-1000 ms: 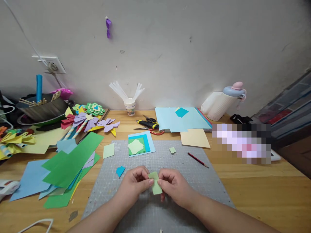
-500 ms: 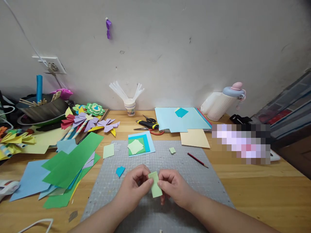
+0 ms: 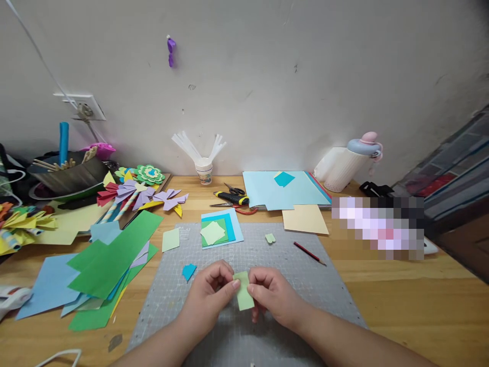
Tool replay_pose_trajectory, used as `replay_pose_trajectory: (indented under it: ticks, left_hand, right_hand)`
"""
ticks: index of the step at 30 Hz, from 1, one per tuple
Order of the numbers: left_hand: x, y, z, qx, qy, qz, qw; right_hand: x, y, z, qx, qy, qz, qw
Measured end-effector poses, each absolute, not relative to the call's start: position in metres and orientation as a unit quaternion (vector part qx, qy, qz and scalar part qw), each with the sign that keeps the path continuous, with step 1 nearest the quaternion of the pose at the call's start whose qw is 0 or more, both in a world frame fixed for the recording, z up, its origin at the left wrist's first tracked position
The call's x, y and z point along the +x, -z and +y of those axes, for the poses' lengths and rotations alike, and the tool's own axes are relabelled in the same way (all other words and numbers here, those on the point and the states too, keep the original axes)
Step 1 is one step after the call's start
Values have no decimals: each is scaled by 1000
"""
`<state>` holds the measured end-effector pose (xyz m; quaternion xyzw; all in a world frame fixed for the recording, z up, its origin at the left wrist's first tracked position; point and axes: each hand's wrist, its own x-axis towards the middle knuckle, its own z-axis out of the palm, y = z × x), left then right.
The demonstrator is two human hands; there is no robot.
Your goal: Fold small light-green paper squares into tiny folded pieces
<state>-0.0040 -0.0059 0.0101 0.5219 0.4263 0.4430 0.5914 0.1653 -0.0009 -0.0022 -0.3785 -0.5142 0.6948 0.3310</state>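
A small light green paper rectangle (image 3: 244, 294) is held between my two hands, over the grey cutting mat (image 3: 214, 331). My left hand (image 3: 216, 288) pinches its left edge, thumb on the front face. On the opposite edge, my right hand (image 3: 273, 293) is closed on the paper with thumb and fingers. Beyond the hands lies a stack of blue and green paper squares (image 3: 236, 234), topped by light green ones (image 3: 213, 233). A small cut light green piece (image 3: 270, 238), a blue scrap (image 3: 189, 271) and a light green square (image 3: 170, 240) lie on the mat.
A pencil (image 3: 309, 253) lies at the mat's right. Scissors and a utility knife (image 3: 231, 197) rest behind the mat, near a paper cup of white strips (image 3: 204, 172). Coloured sheets (image 3: 114, 260) and paper flowers (image 3: 148, 174) cover the left; a bottle (image 3: 346, 165) stands back right.
Both hands keep hold of the light green paper in nearly the same pose. The whole view has shifted slightly; nothing on the table has visibly moved.
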Motion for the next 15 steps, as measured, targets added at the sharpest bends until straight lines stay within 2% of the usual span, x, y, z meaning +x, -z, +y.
replay_pose_trajectory:
  ticks: [9, 15]
  left_hand:
    - [-5, -14, -9, 585, -433, 423, 540]
    - [-7, -12, -8, 580, -409, 446, 545]
  right_hand:
    - [165, 0, -1, -376, -700, -511, 328]
    - [164, -1, -2, -374, -703, -509, 327]
